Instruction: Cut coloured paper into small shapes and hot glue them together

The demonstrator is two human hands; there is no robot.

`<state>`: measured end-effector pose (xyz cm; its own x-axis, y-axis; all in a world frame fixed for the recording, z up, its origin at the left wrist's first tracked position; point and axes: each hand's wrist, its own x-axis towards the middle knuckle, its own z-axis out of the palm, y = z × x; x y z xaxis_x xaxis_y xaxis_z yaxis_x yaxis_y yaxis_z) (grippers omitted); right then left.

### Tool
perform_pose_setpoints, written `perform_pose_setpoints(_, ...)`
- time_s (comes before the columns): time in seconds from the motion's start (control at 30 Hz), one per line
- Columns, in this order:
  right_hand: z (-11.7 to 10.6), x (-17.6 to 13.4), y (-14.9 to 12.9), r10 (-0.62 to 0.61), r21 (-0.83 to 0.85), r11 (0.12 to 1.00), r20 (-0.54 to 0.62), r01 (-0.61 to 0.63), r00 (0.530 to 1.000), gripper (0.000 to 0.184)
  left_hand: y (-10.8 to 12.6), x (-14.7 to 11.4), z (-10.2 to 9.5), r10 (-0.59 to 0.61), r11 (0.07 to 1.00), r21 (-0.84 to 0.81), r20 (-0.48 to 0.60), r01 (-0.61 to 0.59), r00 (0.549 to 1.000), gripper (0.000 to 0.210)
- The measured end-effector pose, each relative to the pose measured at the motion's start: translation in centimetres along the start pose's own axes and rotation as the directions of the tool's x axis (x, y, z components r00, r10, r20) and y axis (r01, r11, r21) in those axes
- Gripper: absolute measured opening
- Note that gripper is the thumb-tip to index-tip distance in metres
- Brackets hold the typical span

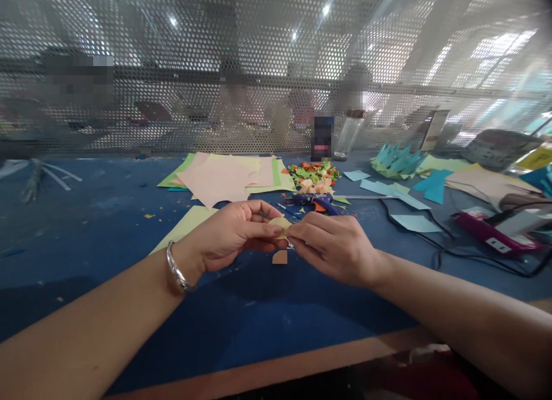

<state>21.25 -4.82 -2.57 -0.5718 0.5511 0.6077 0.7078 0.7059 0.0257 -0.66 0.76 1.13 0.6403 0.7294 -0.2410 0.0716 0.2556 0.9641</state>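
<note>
Between my two hands is a small pale yellow piece of paper (280, 222), held over the blue table. My left hand (244, 230), with a silver bangle at the wrist, pinches it between thumb and fingers. From the other side the fingertips of my right hand (330, 245) close on its edge; a small white bit shows beneath them, too small to name. Just below lies a small orange-tan paper scrap (280, 257). Beyond my hands rests a blue-handled tool (317, 200), probably a glue gun or scissors, partly covered.
Pink and green paper sheets (219, 179) lie at the back, beside a pile of small cut paper pieces (317, 173). At right are a teal folded-paper form (397, 160), a purple power strip (495, 233) and black cables. A perforated metal screen (172, 101) stands behind the table.
</note>
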Motion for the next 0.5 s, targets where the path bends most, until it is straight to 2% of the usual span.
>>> perform_pose_setpoints(0.2,-0.1,0.7,-0.3,0.221,0.269,0.942,-0.053,-0.199,0.974,0.011,-0.1,-0.2,0.6,0.035,0.996,0.082,-0.023,-0.033,0.999,0.016)
perform_pose_setpoints(0.3,-0.1,0.9,-0.1,0.292,0.307,0.916,-0.066,-0.259,0.954,0.009,-0.1,-0.2,1.0,0.071,0.993,0.090,-0.005,-0.070,0.997,0.021)
perform_pose_setpoints(0.5,0.1,1.0,-0.1,0.327,0.322,0.904,-0.098,-0.281,0.940,0.008,-0.7,-0.3,1.5,0.208,0.961,0.187,0.005,-0.205,0.978,0.031)
